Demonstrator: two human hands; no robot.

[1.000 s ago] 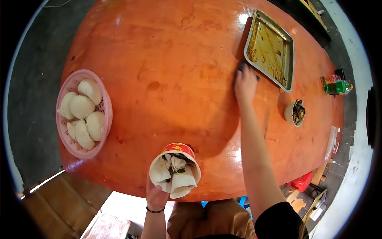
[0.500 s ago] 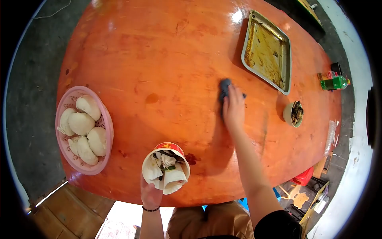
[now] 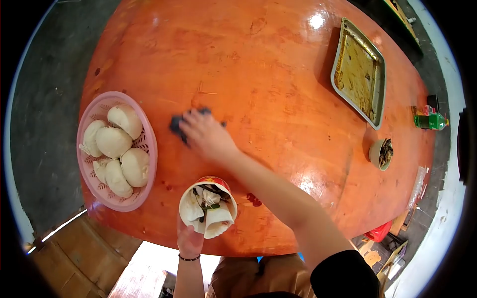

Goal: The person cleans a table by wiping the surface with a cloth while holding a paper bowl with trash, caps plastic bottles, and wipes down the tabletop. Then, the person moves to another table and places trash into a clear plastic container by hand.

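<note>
My left hand point(image 3: 190, 240) holds a red and white paper bucket point(image 3: 207, 206) at the table's near edge, tilted so that crumpled paper and dark scraps show inside. My right hand point(image 3: 206, 135) presses a dark cloth point(image 3: 182, 127) on the orange-red wooden table point(image 3: 278, 114), its fingers over the cloth and slightly blurred. The cloth lies to the right of a pink basket point(image 3: 152, 144) of white buns point(image 3: 114, 142). A small dark red stain point(image 3: 253, 199) is on the table right of the bucket.
A metal tray point(image 3: 357, 74) with brownish residue lies at the back right. Nearer stands a small bowl point(image 3: 376, 151) with dark food scraps. A green bottle point(image 3: 431, 120) is at the right edge. A red stool point(image 3: 378, 232) shows below the table on the right.
My right hand has swept the cloth left and nearer, from beside the tray to near the basket. My left hand still holds the bucket, now slightly further left.
</note>
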